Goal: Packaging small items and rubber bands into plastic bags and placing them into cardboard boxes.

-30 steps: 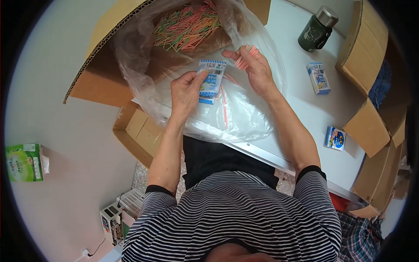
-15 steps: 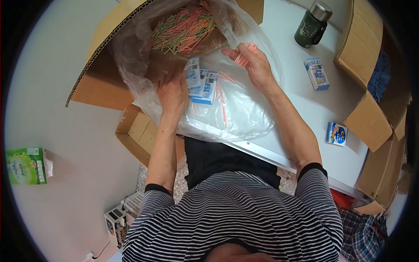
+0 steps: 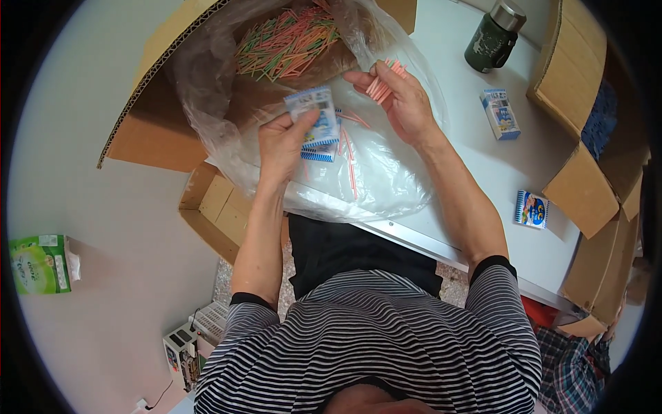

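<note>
My left hand [image 3: 284, 143] pinches a small blue-and-white packet [image 3: 312, 114] between thumb and fingers, above the plastic sheet. Another such packet [image 3: 318, 152] lies partly hidden underneath it. In my right hand [image 3: 407, 103] is a bundle of pink sticks [image 3: 386, 81], thin and straw-like, sticking out past the fingers. Several loose pink sticks [image 3: 352, 165] lie on the clear plastic bag [image 3: 386, 186] between my hands. Farther off, a heap of pink, green and orange sticks [image 3: 289, 45] fills the bag's far end, inside a cardboard box [image 3: 155, 134].
Right of the bag, two more packets [image 3: 500, 114] [image 3: 532, 209] lie on the white table [image 3: 469, 165]. A dark green flask [image 3: 494, 38] stands at the back. Open cardboard boxes [image 3: 583, 186] line the right side. Lower left is a smaller open carton [image 3: 221, 207].
My left hand has lifted the packet up and turned it, with the thumb now across its face. My right hand still holds the pink sticks and has shifted slightly.
</note>
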